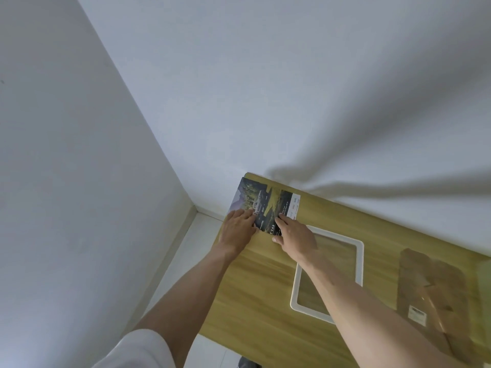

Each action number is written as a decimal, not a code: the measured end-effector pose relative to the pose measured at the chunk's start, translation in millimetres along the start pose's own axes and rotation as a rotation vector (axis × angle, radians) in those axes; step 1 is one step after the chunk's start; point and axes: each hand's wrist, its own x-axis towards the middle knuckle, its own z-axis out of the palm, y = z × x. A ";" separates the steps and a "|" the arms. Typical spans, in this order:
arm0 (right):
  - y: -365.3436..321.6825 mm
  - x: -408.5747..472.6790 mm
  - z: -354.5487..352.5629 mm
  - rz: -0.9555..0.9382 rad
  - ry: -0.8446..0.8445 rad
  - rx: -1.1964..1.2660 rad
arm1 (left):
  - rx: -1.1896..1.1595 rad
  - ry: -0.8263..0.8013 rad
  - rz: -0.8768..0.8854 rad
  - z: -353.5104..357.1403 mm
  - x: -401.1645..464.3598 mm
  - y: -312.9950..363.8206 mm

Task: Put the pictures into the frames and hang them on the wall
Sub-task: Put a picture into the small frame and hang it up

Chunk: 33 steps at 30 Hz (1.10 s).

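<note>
A dark printed picture with a yellow patch and white text lies flat at the far left corner of the wooden table. My left hand rests flat on its near left part, fingers straight. My right hand presses fingertips onto its near right part. A white picture frame lies on the table just right of the picture, partly under my right forearm. A brown backing board with a small label lies further right.
White walls meet in a corner behind the table, which stands against the back wall. Pale floor shows to the left of the table. The sleeve of a white shirt is at the bottom edge.
</note>
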 end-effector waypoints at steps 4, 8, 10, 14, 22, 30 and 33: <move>-2.3 -6.4 9.6 -0.087 0.140 -0.106 | -0.006 0.102 0.015 9.4 -9.4 -3.4; -1.8 -15.4 13.0 -0.179 0.247 -0.129 | -0.044 0.152 0.091 13.2 -12.1 -12.4; 1.7 -18.5 13.3 -0.188 0.262 -0.071 | -0.034 0.175 0.132 11.7 -13.4 -14.4; 14.8 -24.4 12.6 -0.192 0.318 -0.032 | -0.003 0.249 0.206 5.8 -13.4 -10.3; 13.6 -26.8 -25.1 -0.211 0.533 -0.045 | -0.035 0.415 0.357 -37.4 4.0 21.2; 33.0 -61.5 -73.9 0.002 0.549 0.365 | -0.483 0.264 -0.006 -121.7 11.4 41.8; 43.1 -78.9 -88.8 0.054 0.549 0.613 | -0.746 0.195 -0.078 -142.4 11.3 54.7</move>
